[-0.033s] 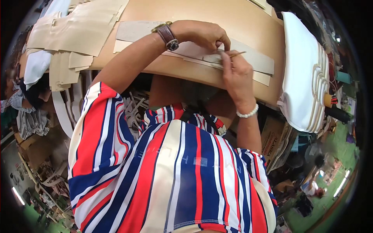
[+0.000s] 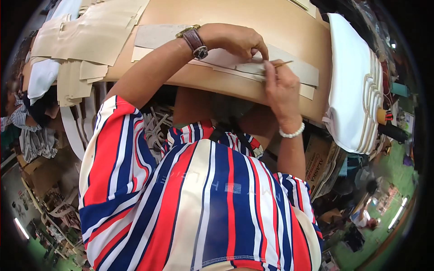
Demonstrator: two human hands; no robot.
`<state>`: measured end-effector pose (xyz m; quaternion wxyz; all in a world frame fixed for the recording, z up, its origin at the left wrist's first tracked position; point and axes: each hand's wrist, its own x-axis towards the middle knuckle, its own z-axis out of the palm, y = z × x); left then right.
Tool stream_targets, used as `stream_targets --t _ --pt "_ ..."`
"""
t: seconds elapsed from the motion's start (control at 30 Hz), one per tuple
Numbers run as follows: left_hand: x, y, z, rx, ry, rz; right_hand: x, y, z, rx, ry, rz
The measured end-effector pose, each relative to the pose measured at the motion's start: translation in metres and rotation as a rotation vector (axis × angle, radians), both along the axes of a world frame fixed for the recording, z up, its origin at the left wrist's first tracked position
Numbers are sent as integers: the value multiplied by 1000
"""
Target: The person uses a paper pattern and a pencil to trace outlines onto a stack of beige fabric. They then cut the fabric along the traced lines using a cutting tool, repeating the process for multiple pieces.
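Note:
On the brown table a long grey strip lies over pale cream strips that show along its near edge. My left hand rests on the grey strip, its index finger stretched down and the other fingers bent beneath the palm. Close beside that fingertip is my right hand, closed round a thin brown pencil-like stick. One end of the stick juts out to the right; its other end is hidden by my fingers.
Stacked cream sheets overhang the table's left side. At the right end hangs a white padded piece with beige cords along its edge. Below the table are a cardboard box and a tangle of pale strips.
My right hand has moved a little to the right along the strip with the stick. My left hand stays in nearly the same place.

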<state>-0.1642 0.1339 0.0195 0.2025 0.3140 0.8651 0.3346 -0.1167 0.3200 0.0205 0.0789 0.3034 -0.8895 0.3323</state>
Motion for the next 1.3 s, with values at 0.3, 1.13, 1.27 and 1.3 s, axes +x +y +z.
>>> stream_targets --t 0.3,1.13,1.27,1.3 --pt "8 35 11 -118 351 -72 -7 59 1 -53 192 -375" --pt "-43 120 6 -392 356 -143 -11 72 -21 -204 6 -780" --pt "-40 121 18 -440 228 -115 -12 75 -22 -189 -7 -775" --pt "-39 121 21 -443 217 -114 -13 76 -23 -190 -2 -768"
